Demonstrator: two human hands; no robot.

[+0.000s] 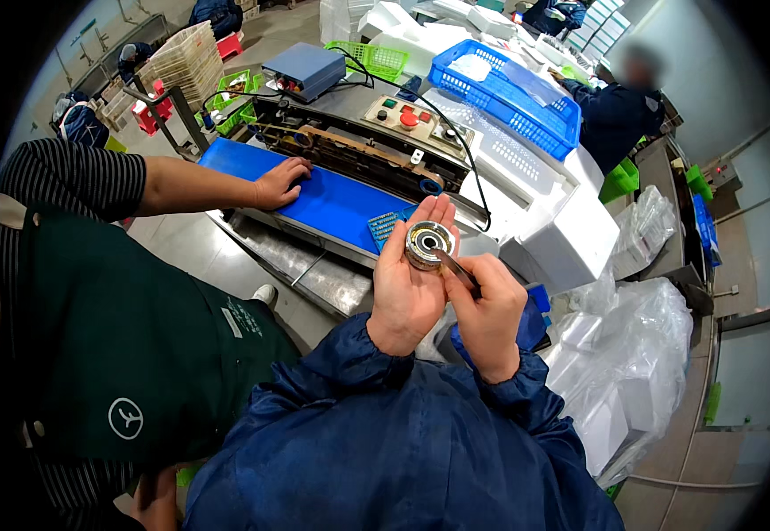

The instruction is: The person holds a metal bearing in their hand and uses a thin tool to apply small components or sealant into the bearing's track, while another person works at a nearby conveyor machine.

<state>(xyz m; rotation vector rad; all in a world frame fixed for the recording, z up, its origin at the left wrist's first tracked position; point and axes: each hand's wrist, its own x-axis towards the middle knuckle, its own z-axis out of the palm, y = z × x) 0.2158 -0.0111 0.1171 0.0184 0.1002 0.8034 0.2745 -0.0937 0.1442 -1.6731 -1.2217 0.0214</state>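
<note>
My left hand (410, 296) is palm up, fingers stretched out, and carries a round metal ring-shaped part (429, 244) with a dark hole at its centre. The thumb lies along the part's left edge. In my right hand (488, 310), thumb and fingers are closed on slim metal tweezers (456, 269). Their tip reaches the face of the round part near its centre. Just beyond my left hand, a small blue tray (384, 232) with rows of tiny pieces lies at the end of a blue conveyor belt (336, 202).
At my left, a person in a dark green apron (137, 354) rests a hand (280, 183) on the belt. Behind it stand a control panel (420, 119) with a red button and a grey-blue box (305, 69). A blue basket (571, 124), white foam box (571, 239) and plastic-wrapped bundle (624, 363) are rightward.
</note>
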